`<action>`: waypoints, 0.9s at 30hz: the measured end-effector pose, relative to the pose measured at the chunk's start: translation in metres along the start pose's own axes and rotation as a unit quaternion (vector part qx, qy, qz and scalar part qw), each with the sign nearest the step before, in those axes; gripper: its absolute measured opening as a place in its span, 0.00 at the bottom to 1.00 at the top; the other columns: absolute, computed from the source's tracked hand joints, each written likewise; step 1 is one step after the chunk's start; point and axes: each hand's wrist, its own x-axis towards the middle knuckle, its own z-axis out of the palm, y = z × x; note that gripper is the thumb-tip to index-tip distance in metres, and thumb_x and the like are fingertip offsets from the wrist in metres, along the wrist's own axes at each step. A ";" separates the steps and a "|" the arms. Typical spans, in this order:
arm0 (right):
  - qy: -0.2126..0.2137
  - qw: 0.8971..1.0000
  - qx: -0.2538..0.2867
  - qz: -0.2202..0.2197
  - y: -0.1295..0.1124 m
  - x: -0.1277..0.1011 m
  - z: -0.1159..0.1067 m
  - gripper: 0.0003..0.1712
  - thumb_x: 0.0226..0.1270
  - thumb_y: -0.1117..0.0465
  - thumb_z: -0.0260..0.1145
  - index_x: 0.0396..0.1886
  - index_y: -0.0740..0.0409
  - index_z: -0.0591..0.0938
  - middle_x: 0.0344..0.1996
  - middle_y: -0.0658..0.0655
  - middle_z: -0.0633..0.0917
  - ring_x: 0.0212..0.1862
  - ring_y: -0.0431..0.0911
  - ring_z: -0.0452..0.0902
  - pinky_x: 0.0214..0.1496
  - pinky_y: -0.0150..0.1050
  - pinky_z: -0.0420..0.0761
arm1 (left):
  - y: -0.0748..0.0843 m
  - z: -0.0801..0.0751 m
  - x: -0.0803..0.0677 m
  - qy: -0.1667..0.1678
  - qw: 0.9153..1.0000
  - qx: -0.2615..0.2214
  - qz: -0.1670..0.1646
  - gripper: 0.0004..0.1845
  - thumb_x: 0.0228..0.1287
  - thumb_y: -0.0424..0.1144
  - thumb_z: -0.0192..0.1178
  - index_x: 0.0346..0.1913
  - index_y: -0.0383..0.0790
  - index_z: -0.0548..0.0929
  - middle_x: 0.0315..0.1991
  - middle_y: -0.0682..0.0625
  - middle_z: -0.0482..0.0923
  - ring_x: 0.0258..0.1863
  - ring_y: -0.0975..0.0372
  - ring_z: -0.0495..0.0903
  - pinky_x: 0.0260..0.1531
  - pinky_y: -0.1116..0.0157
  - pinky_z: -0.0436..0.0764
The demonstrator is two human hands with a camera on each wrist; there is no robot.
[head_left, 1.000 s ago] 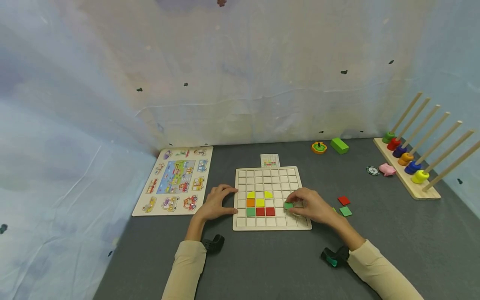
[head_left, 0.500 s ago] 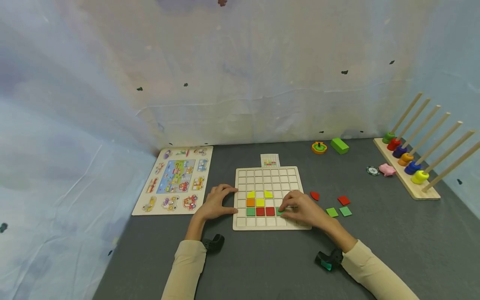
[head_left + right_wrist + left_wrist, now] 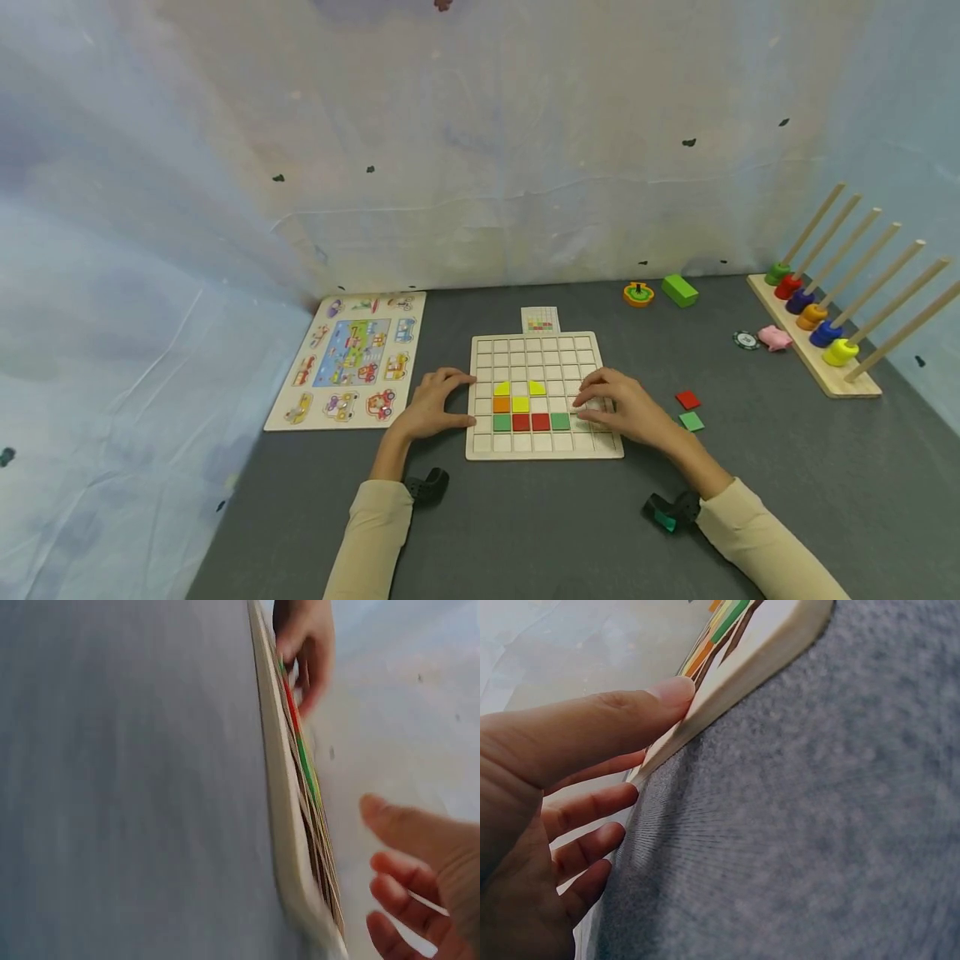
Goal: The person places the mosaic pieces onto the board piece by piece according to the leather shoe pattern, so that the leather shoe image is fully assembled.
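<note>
On the tabletop (image 3: 536, 525), the spread left hand (image 3: 431, 408) touches a board (image 3: 539, 406).

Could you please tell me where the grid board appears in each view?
Head: grid board, just below and right of centre.
Left wrist: upper middle, edge slanting down-left.
Right wrist: just right of centre, running top to bottom.
Shared landmark: the left hand, visible in all three.
</note>
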 end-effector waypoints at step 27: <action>-0.098 0.985 -0.026 0.141 0.031 -0.090 -0.099 0.19 0.51 0.63 0.73 0.44 0.60 0.82 0.36 0.52 0.77 0.34 0.38 0.68 0.32 0.33 0.72 | 0.000 0.000 0.000 0.003 1.000 0.000 0.008 0.35 0.51 0.48 0.70 0.63 0.45 0.72 0.60 0.46 0.64 0.58 0.48 0.60 0.56 0.42 0.58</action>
